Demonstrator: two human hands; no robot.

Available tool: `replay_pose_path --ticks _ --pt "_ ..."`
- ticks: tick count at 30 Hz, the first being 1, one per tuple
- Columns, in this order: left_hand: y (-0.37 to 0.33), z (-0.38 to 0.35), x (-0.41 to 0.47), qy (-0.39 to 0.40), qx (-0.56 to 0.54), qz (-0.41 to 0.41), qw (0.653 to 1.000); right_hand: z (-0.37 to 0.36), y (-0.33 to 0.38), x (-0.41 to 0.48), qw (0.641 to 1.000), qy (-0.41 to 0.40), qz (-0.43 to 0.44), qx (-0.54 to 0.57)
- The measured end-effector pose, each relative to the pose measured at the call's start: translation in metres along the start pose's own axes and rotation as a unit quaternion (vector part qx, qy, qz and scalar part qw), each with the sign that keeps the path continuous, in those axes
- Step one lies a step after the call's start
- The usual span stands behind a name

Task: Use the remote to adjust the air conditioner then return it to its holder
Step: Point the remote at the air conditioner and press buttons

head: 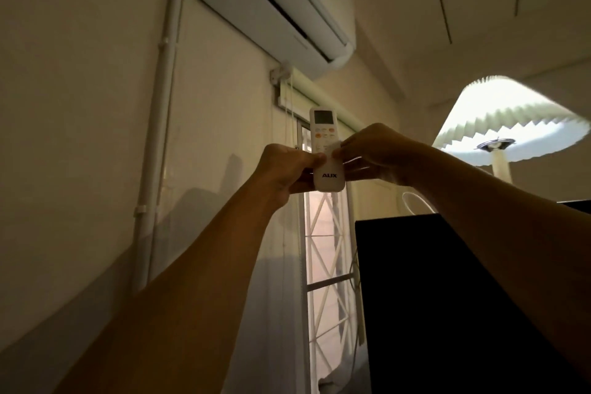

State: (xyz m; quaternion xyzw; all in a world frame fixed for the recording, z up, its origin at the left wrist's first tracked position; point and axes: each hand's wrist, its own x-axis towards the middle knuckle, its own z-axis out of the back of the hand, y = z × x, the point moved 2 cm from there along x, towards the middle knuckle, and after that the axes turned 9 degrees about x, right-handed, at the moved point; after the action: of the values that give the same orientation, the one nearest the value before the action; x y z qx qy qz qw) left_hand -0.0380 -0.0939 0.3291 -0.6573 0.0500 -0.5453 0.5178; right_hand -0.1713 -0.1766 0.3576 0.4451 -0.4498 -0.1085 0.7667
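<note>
In the foreground, from where I watch through the head camera, both bare forearms rise from the lower edge toward the middle
Left hand (284,169): fingers curled around the lower left side of the remote, thumb pressed on its front face just above the printed name
Right hand (372,153): fingers bunched together, the tips pinching the right edge of the remote at the button area
Remote (327,150): white, upright, held between my two hands at mid-height; a grey screen at the top, rows of orange and pale buttons below it, "AUX" printed near the bottom
Dark panel (447,297): a black flat surface at lower right, behind the right forearm
Window (323,249): a bright narrow strip behind the remote, crossed by a white lattice grille
Lamp (511,125): a pleated pale shade at right, lit, seen from below
Pipe (160,125): a white vertical duct on the left wall
Air conditioner (281,6): a white wall unit high above the remote, well apart from it, its front slot dark
</note>
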Motion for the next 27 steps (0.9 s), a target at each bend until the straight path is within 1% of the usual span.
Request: replay_pose_path --ticks 4,8,16,23,27 --pt "-0.014 -0.018 0.004 0.020 -0.008 -0.014 1.000 0.019 0.016 0.001 0.998 -0.042 0.025 0.043" --pt "-0.021 -0.026 0.007 0.036 -0.024 -0.019 0.999 0.027 0.023 0.007 0.995 -0.079 0.043 0.048" --pt "-0.020 -0.020 0.014 0.028 -0.011 -0.030 0.999 0.027 0.022 0.018 0.995 -0.062 0.043 0.065" --pt "-0.016 -0.019 0.015 0.025 -0.019 -0.023 0.999 0.023 0.020 0.022 0.995 -0.074 0.035 0.064" --pt "-0.013 -0.018 0.016 0.022 -0.028 -0.017 0.999 0.025 0.019 0.022 0.996 -0.052 0.029 0.069"
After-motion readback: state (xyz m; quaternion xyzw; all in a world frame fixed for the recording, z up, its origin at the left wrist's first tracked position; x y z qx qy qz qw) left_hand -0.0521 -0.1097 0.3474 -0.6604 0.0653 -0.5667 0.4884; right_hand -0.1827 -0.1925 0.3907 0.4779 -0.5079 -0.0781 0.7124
